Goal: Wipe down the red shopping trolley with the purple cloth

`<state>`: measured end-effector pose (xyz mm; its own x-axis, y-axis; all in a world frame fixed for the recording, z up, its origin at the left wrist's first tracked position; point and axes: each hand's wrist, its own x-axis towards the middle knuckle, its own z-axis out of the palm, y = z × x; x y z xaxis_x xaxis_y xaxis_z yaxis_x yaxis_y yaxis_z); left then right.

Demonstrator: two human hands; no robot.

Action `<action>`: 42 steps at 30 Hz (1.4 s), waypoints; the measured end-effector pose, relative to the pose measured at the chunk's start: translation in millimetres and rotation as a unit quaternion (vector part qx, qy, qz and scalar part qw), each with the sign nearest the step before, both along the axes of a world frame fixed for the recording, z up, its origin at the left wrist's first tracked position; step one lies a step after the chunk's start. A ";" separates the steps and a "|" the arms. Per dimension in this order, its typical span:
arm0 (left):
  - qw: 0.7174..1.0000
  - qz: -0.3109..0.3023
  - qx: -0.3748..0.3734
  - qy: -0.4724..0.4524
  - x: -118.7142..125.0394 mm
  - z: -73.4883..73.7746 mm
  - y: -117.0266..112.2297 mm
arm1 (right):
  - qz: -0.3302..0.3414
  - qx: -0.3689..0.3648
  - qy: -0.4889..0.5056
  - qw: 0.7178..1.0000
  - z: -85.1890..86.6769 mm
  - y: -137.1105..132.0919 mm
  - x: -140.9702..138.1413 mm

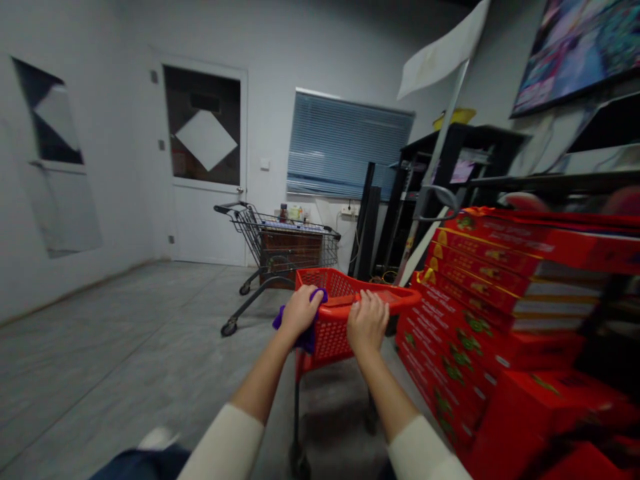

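Note:
A small red shopping cart (333, 280) stands in front of me with its basket pointing away. My left hand (299, 312) is closed over the left end of the red cart handle (340, 307), with a purple cloth (306, 337) bunched under its fingers. Further right on the same handle, my right hand (368, 321) is wrapped around the bar. Both forearms wear cream sleeves.
Stacked red cartons (480, 313) crowd the cart's right side. A grey metal shopping cart (280, 243) holding boxes stands ahead near the white door (205, 167). Black shelving (450, 173) and a leaning white board (440, 133) are at right. Grey floor (115, 347) spreads to the left.

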<state>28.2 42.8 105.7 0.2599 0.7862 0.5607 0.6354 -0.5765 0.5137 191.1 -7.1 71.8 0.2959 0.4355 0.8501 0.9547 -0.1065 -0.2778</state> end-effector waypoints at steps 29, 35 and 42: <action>0.977 0.125 0.089 0.150 46.1 24.3 -41.7 | 0.048 -0.058 -0.040 0.996 8.2 -14.4 26.9; 0.964 0.171 0.072 0.188 -8.8 26.9 -17.4 | 0.073 -0.042 -0.020 0.996 5.7 -12.1 17.8; 0.957 0.235 0.086 0.148 8.0 19.0 -21.3 | 0.050 -0.017 0.002 0.999 5.3 -5.5 -11.9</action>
<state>36.2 21.6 124.7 0.0684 0.7585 0.6481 0.9482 -0.2515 0.1942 179.3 -12.7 77.1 0.2522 0.4911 0.8338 0.9600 -0.0190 -0.2792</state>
